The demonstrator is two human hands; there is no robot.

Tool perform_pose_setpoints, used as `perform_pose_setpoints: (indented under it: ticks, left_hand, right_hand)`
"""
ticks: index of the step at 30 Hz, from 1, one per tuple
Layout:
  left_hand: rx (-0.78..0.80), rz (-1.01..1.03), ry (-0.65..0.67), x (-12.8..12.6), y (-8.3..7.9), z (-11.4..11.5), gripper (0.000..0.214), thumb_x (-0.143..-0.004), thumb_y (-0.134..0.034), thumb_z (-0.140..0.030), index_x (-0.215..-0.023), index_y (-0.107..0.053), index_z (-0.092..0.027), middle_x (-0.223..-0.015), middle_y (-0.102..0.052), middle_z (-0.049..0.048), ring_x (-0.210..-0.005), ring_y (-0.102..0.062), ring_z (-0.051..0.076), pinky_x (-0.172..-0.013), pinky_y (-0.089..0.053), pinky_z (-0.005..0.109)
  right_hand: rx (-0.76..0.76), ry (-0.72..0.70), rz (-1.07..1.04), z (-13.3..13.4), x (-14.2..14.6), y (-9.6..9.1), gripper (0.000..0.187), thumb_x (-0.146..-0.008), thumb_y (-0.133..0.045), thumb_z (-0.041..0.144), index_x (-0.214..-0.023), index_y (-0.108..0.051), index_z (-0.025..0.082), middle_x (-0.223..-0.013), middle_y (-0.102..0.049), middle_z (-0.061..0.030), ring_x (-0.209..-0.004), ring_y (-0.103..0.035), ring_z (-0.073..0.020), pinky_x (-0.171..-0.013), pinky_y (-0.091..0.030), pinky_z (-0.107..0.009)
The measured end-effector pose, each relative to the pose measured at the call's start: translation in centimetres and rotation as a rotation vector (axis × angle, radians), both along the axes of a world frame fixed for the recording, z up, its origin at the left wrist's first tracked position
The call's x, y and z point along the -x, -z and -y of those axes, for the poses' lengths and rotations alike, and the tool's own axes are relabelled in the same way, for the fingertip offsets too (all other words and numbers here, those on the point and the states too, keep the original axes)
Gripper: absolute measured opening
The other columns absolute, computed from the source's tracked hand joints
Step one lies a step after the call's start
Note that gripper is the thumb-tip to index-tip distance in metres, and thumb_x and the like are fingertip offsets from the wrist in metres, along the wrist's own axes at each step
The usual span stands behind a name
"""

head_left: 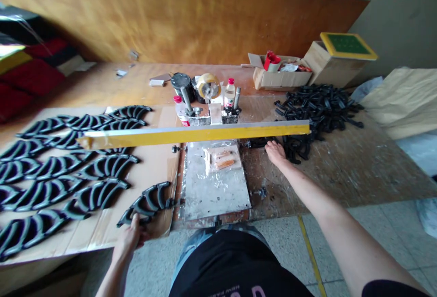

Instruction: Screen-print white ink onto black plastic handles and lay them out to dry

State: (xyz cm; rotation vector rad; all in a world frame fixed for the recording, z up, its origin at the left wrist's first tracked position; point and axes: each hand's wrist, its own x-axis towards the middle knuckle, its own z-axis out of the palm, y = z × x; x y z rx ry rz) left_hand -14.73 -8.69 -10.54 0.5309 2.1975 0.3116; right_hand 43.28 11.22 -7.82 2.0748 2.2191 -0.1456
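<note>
Left hand [129, 238], lower left of centre, gripping near end of curved black part [146, 202] on cardboard sheet [102, 231]. Right hand [275, 152], mid-frame, touching small black piece [256, 142] beside parts pile [317, 105], under yellow bar [191, 134]; closure indiscernible.

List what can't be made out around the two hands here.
Head view only.
Right hand: fingertips among the black parts, grip unclear.
Left hand: fingers hidden under the curved piece and cardboard edge, hold unclear.
Bottle label: too small to read.
Rows of curved pieces: cut off by the left edge.
</note>
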Motion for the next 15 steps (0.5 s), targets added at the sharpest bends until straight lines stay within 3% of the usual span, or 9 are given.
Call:
perform_pose_setpoints:
  ticks: [4, 6, 9, 11, 13, 15]
  left_hand:
    - [0.183, -0.127, 0.278, -0.1, -2.3, -3.2, 0.063, -0.084, -0.033, -0.068, -0.058, -0.058, -0.016, -0.049, -0.061, 0.015, -0.042, -0.057, 0.023, -0.041, -0.046, 0.032]
    - [0.141, -0.149, 0.36, -0.8, -4.6, -5.4, 0.061, -0.084, -0.036, -0.067, -0.06, -0.058, -0.015, -0.048, -0.061, 0.0134, -0.041, -0.056, 0.021, -0.04, -0.042, 0.029]
    - [-0.238, -0.088, 0.385, -4.0, -9.3, -9.6, 0.055, -0.085, -0.04, -0.065, -0.081, -0.063, -0.015, -0.05, -0.062, 0.0056, -0.041, -0.055, 0.018, -0.041, -0.042, 0.027]
    - [-0.646, 0.044, 0.338, -7.7, -13.0, -12.4, 0.052, -0.087, -0.042, -0.063, -0.103, -0.061, -0.018, -0.058, -0.065, 0.001, -0.043, -0.054, 0.014, -0.044, -0.043, 0.024]
    - [-0.975, 0.235, 0.247, -11.6, -16.6, -14.7, 0.05, -0.089, -0.041, -0.061, -0.102, -0.061, -0.017, -0.062, -0.064, 0.0006, -0.044, -0.051, 0.011, -0.045, -0.042, 0.022]
    - [-1.121, 0.38, 0.211, -14.9, -19.2, -16.0, 0.051, -0.09, -0.039, -0.059, -0.097, -0.063, -0.015, -0.061, -0.063, 0.0017, -0.044, -0.049, 0.01, -0.044, -0.041, 0.021]
  right_hand:
    - [-0.206, 0.146, -0.261, 0.3, 2.4, -2.1, 0.018, -0.084, -0.063, 0.017, -0.101, -0.068, 0.014, -0.104, -0.066, -0.0135, -0.1, -0.06, -0.0257, -0.087, -0.045, -0.035]
    - [-0.253, 0.065, -0.536, 0.7, 5.0, -2.9, 0.019, -0.082, -0.067, 0.018, -0.101, -0.069, 0.017, -0.098, -0.067, -0.0078, -0.092, -0.061, -0.0221, -0.085, -0.047, -0.033]
    - [-0.234, -0.278, -0.804, 1.3, 10.3, -2.8, 0.025, -0.084, -0.065, 0.013, -0.107, -0.071, 0.022, -0.1, -0.067, -0.0039, -0.092, -0.06, -0.0183, -0.086, -0.048, -0.033]
    - [-0.233, -0.446, -0.79, 1.6, 13.5, -2.0, 0.024, -0.086, -0.064, 0.013, -0.105, -0.073, 0.023, -0.099, -0.066, -0.0044, -0.095, -0.058, -0.0186, -0.089, -0.047, -0.034]
    - [-0.245, -0.528, -0.702, 1.8, 15.6, -1.2, 0.022, -0.087, -0.063, 0.014, -0.103, -0.075, 0.023, -0.097, -0.067, -0.0058, -0.096, -0.055, -0.02, -0.09, -0.046, -0.037]
    - [-0.26, -0.573, -0.627, 2.1, 16.6, -0.7, 0.024, -0.088, -0.063, 0.015, -0.107, -0.074, 0.022, -0.098, -0.068, -0.0068, -0.099, -0.055, -0.0214, -0.092, -0.045, -0.038]
